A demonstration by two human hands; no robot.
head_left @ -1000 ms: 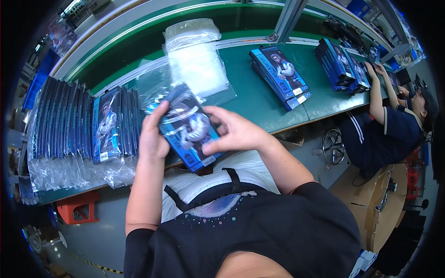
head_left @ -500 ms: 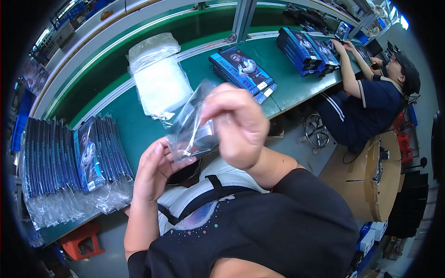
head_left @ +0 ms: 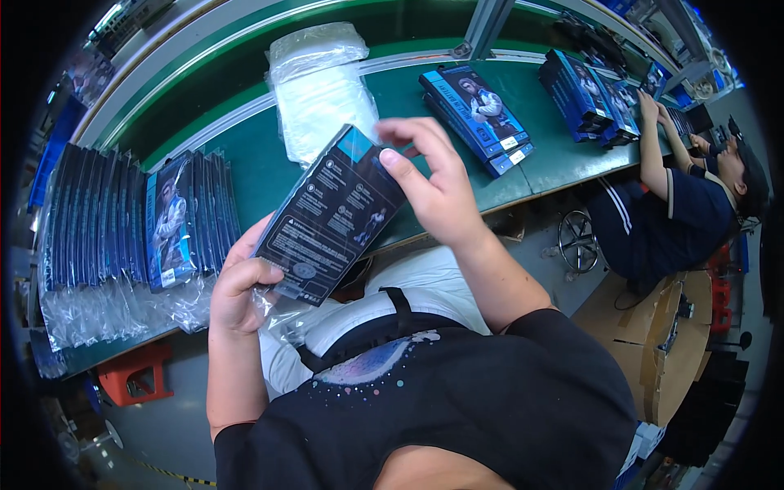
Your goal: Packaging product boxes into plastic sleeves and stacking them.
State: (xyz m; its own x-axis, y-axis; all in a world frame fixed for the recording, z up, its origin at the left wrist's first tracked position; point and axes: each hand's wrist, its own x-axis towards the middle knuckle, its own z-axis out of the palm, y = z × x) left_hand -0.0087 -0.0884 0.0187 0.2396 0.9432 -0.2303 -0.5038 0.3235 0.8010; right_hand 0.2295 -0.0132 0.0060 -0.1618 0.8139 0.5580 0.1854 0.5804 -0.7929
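My left hand (head_left: 241, 286) is closed on the lower left part of a flat dark box (head_left: 322, 220) with a turquoise corner and white print on its back. Clear plastic of a bag (head_left: 286, 314) shows at the box's lower end, beside my left fingers; how much of the box it covers I cannot tell. At the upper right edge, my right hand (head_left: 433, 175) has its thumb against the box, while its other fingers stretch out apart past the corner. Beyond the box lies a pile of clear plastic bags (head_left: 327, 106) on the green table (head_left: 253, 139).
Bagged boxes (head_left: 98, 220) stand in a row at the left, one showing its front (head_left: 170, 220). Unbagged boxes (head_left: 482, 114) are stacked past my right hand, with more stacks (head_left: 580, 94) farther right. A co-worker (head_left: 694, 196) sits there, near a cardboard carton (head_left: 645, 343).
The clear bag was held up between both hands; now the dark box is in my left hand with plastic at its lower end. My right hand has moved to the box's edge. The view has shifted.
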